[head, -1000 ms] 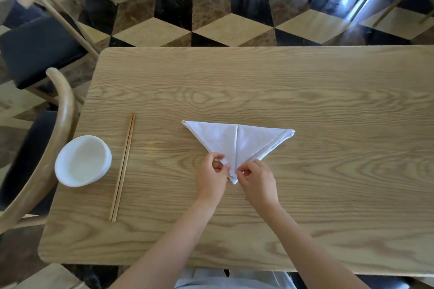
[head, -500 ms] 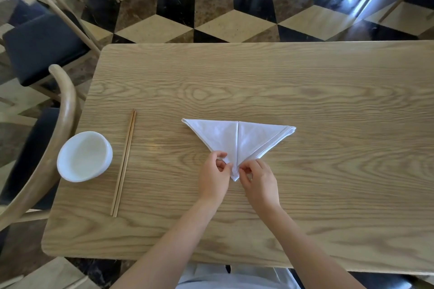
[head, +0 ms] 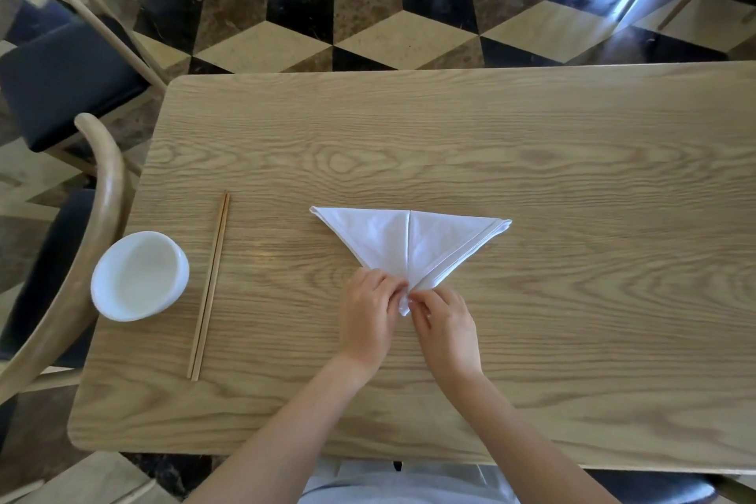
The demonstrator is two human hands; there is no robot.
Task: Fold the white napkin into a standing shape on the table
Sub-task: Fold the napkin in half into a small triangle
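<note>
Near tip of napkin (head: 376,235) mostly hidden under my left hand (head: 368,319) and right hand (head: 448,329); can't tell which layers I pinch. Right end of table (head: 593,160) cut off by frame.

My left hand (head: 368,319) and my right hand (head: 448,325) are bare. The slim left forearm (head: 294,430) and right forearm (head: 527,430) are bare as well, with skin uncovered right down to the bottom edge of the view. Between them I can see my pale grey-white cloth garment (head: 409,487). It is smooth and softly creased, and whether it is a shirt or an apron I cannot tell.
</note>
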